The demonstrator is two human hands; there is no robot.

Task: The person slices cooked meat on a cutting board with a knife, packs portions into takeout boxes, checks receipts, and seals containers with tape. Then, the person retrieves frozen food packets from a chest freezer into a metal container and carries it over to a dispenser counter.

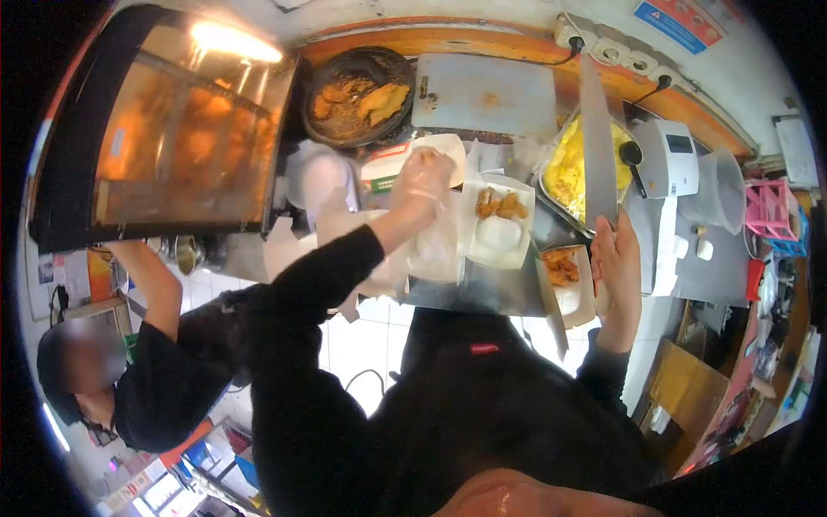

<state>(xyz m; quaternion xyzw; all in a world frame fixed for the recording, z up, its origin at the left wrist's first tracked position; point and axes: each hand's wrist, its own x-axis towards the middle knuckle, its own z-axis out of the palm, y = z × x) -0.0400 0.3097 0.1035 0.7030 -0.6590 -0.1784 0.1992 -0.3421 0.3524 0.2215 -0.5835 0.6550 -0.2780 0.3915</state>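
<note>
My right hand (617, 254) is closed around the handle of a large knife (597, 138), its broad blade pointing away over the edge of a tray of yellow food (568, 168). My left hand (428, 177), in a thin clear glove, has its fingers curled in front of a printed paper box (388, 164); whatever they hold is hidden. Just right of it, an open paper box (523, 250) contains rice and fried chicken pieces (500, 204). Another open box with rice and orange-brown food (562, 267) sits beside my right wrist. More open boxes (431, 263) stand below my left hand.
At the back are a dark stone mortar (357, 102) with orange paste and a white cutting board (487, 90). A lit display case (185, 129) stands left, with a co-worker (146, 370) reaching to it. Right are a black ladle (631, 157) and a white machine (670, 159).
</note>
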